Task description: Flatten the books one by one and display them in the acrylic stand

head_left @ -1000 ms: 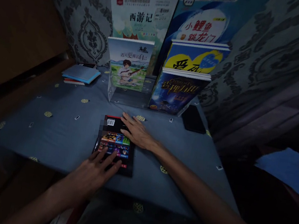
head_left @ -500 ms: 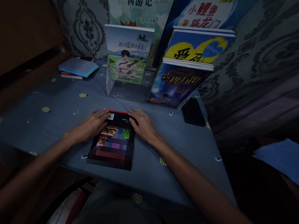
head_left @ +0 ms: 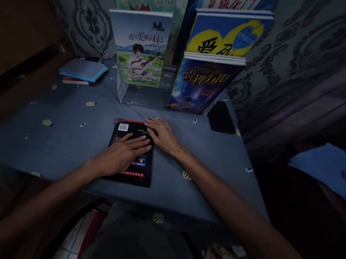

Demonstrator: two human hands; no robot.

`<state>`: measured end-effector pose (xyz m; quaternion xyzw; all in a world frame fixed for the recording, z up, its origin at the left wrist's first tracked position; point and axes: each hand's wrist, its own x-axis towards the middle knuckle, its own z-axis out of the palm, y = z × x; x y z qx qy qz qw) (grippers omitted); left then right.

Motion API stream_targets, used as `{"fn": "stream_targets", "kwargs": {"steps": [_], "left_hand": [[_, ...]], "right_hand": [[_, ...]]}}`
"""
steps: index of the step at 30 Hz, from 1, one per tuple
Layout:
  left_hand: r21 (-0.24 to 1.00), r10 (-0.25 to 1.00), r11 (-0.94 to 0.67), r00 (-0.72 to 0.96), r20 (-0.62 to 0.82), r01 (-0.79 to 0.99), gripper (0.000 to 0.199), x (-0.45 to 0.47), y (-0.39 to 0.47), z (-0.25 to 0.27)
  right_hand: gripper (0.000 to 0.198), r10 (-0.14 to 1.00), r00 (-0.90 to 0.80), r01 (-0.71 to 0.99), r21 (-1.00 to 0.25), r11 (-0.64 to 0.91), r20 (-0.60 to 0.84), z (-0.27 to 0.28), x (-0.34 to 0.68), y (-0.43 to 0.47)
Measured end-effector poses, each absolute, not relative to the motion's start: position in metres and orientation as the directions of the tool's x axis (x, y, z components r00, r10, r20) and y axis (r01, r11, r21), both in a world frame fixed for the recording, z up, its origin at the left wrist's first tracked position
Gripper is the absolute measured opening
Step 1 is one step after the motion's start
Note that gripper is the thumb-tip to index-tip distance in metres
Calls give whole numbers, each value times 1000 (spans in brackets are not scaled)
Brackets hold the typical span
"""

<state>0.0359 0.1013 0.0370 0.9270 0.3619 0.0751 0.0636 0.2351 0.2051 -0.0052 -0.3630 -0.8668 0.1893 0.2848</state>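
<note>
A black book (head_left: 115, 176) lies on the cloth-covered table near its front edge, a white barcode label toward its far left corner and a red strip along its far edge. Flat across the middle of its cover rests my left hand (head_left: 125, 152), fingers stretched out and slightly spread, hiding part of the printed pictures. My right hand (head_left: 162, 135) touches the book's far right corner, its fingers extended over the edge. Neither hand is wrapped around anything.
Behind the book, a clear acrylic stand (head_left: 147, 97) holds several upright books, among them a guitar-player cover (head_left: 143, 49) and a dark blue one (head_left: 203, 84). A black phone-like slab (head_left: 222, 117) lies right of it. Stacked books (head_left: 81, 70) sit at the back left.
My left hand has moved from the book's far left edge onto the middle of its cover. My right hand stays at the far right corner. The view has tilted slightly downward.
</note>
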Motion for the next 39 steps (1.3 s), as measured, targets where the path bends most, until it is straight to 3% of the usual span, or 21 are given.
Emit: {"fn": "stream_targets", "kwargs": {"steps": [8,16,24,27,32,36,39], "left_hand": [[221,603,-783,797,42,581,54,35,63,41],[220,609,-790,776,165,573,44,36,32,42],[153,663,-748,720,206,646,42,36,13,33],[153,738,-667,620,266,729,44,25,6,25],[179,873,-436,365,324,882,61,2,-5,13],[134,828,-513,448,338,848,79,-7,-18,13],[106,808,-547,491,327,830,85,-8,-30,15]], "right_hand": [[35,725,-582,534,-498,683,369,-6,236,202],[36,716,-598,605,-384,698,360,-1,237,190],[37,542,-752,423,-356,834,376,7,265,127],[41,523,-782,401,-367,839,340,11,277,102],[69,500,-817,374,-397,838,286,16,287,76],[90,476,-836,365,-370,855,275,16,292,59],[87,471,-835,371,-342,864,283,13,296,43]]}}
